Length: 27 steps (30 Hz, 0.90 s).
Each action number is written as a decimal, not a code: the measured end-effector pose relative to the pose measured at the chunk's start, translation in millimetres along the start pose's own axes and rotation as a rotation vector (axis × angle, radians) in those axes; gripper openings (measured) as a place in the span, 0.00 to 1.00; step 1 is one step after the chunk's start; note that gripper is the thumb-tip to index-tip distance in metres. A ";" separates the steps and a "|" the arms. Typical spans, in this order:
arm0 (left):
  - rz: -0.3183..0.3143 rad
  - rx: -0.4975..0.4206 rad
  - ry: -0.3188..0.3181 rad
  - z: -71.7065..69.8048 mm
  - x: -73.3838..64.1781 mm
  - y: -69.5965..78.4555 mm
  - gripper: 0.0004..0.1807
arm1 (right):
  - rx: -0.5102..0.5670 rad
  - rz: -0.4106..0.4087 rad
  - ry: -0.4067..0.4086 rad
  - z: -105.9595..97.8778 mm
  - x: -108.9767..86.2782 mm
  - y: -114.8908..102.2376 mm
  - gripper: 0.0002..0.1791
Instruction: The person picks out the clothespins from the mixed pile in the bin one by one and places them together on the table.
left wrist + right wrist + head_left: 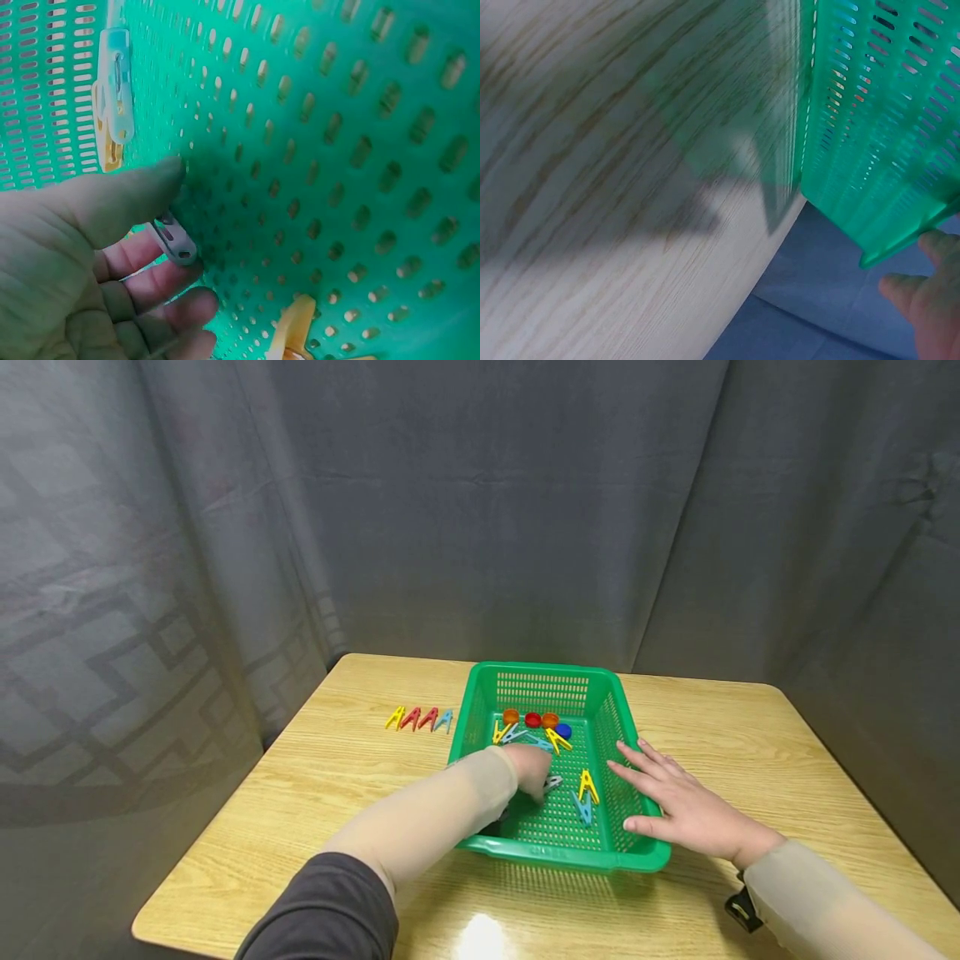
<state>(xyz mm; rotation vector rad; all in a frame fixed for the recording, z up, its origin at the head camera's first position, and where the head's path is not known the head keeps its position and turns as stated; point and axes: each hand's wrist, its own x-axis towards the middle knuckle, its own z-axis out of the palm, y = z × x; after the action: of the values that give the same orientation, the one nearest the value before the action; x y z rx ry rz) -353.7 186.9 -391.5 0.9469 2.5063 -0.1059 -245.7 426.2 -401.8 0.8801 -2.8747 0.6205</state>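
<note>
A green basket with slotted walls stands on the table. My left hand reaches down inside it, and a grey clothespin lies between its thumb and fingers. One end of that clothespin shows beside the hand in the head view. My right hand touches the basket's right rim with its fingers spread. Near the left hand in the basket lie yellow and blue clothespins, among them a yellow one over a blue one. The left fingertips are hidden in the head view.
Left of the basket, a yellow clothespin, two red ones and a blue one stand in a row on the wooden table. Orange, red and blue caps lie at the basket's far end. Grey curtains hang behind.
</note>
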 end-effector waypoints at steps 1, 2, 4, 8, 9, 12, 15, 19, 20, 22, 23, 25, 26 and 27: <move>0.003 0.004 0.006 -0.3 0.5 0.1 0.10 | 0.000 0.000 0.000 0.0 0.0 -0.1 0.39; 0.008 0.013 0.010 -0.5 1.0 0.1 0.10 | 0.002 0.001 -0.001 0.0 0.0 -0.1 0.39; 0.015 0.031 0.018 -1.1 1.7 -0.1 0.09 | 0.002 0.003 -0.002 0.0 -0.2 -0.2 0.39; -0.022 0.014 -0.002 -1.4 1.0 0.2 0.07 | 0.002 0.005 -0.003 -0.1 -0.3 -0.2 0.39; -0.039 0.002 -0.011 -1.2 0.7 0.4 0.08 | 0.002 0.006 -0.003 -0.1 -0.3 -0.2 0.39; -0.084 -0.011 -0.035 -0.7 -0.4 0.5 0.10 | 0.002 0.004 -0.001 0.0 0.0 -0.1 0.39; -0.082 0.029 -0.046 -1.0 -0.6 0.5 0.09 | 0.003 0.003 0.000 -0.1 0.2 -0.1 0.39; -0.048 0.052 -0.033 -2.3 0.4 -0.2 0.06 | 0.007 0.006 -0.003 -0.1 0.0 0.0 0.39; -0.037 0.052 -0.024 -2.5 0.8 -0.6 0.06 | 0.008 0.005 -0.003 -0.2 -0.1 0.0 0.39; -0.022 0.042 -0.006 -2.6 1.9 -1.8 0.05 | 0.008 0.005 -0.004 -0.2 -0.2 0.1 0.39; -0.014 0.036 0.004 -2.6 2.5 -2.4 0.05 | 0.010 0.004 -0.004 -0.2 -0.2 0.1 0.39; 0.002 0.037 0.022 -2.8 3.6 -3.6 0.06 | 0.008 0.002 -0.004 -0.1 -0.1 0.2 0.39; 0.009 0.041 0.032 -3.0 4.3 -4.3 0.06 | 0.008 0.001 -0.004 -0.1 -0.1 0.3 0.39; 0.017 0.039 0.042 -3.5 4.8 -4.9 0.07 | 0.007 0.001 -0.004 0.0 0.0 0.4 0.39</move>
<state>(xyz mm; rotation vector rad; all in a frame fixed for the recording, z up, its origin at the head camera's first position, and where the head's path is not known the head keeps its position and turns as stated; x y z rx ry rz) -361.5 187.0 -391.0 0.9958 2.5421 -0.1313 -245.8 426.5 -401.9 0.8823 -2.8786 0.6303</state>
